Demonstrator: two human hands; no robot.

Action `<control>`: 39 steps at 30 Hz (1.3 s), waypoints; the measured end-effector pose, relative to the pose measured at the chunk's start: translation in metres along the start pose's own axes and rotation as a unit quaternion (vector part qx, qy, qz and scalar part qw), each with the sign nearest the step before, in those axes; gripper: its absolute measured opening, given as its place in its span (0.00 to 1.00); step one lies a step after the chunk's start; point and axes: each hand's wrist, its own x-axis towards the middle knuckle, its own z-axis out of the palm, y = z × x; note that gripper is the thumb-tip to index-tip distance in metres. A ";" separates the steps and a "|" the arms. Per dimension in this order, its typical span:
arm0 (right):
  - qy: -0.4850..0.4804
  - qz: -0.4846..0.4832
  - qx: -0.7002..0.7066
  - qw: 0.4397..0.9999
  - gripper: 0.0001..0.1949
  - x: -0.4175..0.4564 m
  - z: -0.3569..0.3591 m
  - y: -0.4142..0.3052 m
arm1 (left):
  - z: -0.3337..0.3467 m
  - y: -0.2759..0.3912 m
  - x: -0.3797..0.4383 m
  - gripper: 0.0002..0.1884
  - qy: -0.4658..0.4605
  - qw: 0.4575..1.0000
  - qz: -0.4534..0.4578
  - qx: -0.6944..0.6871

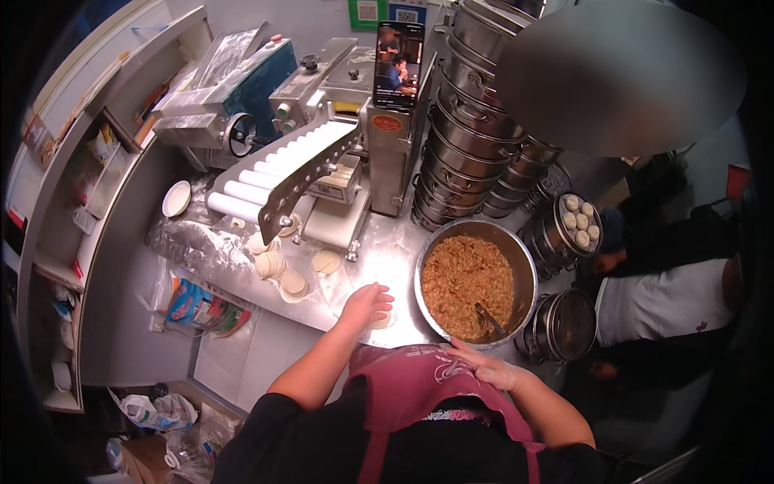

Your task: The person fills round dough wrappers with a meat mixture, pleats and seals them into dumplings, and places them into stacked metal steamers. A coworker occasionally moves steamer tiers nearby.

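Note:
My left hand (367, 307) reaches over a round dough wrapper (382, 320) on the steel worktop, its fingers slightly apart; whether it touches the wrapper is unclear. My right hand (484, 365) is beside the near rim of a large steel bowl (421, 275), in front of my apron, with nothing seen in it. Orange-brown minced filling (465, 278) fills much of the bowl, and a utensil handle (490, 318) leans in it. Stacked dough wrappers (293, 283) lie to the left, and a single wrapper (326, 262) lies nearer the roller machine.
A dough machine with white rollers (251, 192) stands behind the wrappers, a phone (399, 66) above it. Tall steel steamer stacks (471, 133) rise behind the bowl. At right are a steamer of buns (579, 222), a lidded steamer (568, 327) and another person (665, 299).

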 end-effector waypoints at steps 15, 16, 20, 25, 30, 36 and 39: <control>-0.025 -0.081 -0.019 0.996 0.43 -0.007 0.013 -0.041 | -0.036 -0.018 -0.005 0.18 0.034 0.999 0.000 -0.033; -0.023 -0.052 0.002 0.998 0.42 -0.002 0.009 -0.031 | -0.032 -0.019 0.001 0.18 0.019 0.999 -0.008 -0.032; -0.002 0.022 0.063 0.998 0.40 -0.008 0.010 -0.022 | -0.007 -0.005 0.001 0.20 -0.013 0.999 0.020 -0.031; 0.076 0.027 0.069 0.994 0.40 -0.104 0.035 -0.042 | -0.008 -0.005 0.005 0.21 0.019 1.000 0.016 -0.006; 0.200 0.036 0.135 0.970 0.28 -0.148 0.043 -0.068 | 0.002 -0.013 -0.001 0.21 -0.008 0.997 0.003 -0.075; 0.296 -0.112 0.559 0.766 0.26 -0.207 0.019 -0.021 | 0.048 -0.020 -0.003 0.22 -0.037 0.997 -0.035 -0.061; 0.337 -0.298 0.562 0.695 0.27 -0.226 -0.027 0.025 | 0.096 -0.021 -0.005 0.22 -0.092 0.994 -0.038 -0.050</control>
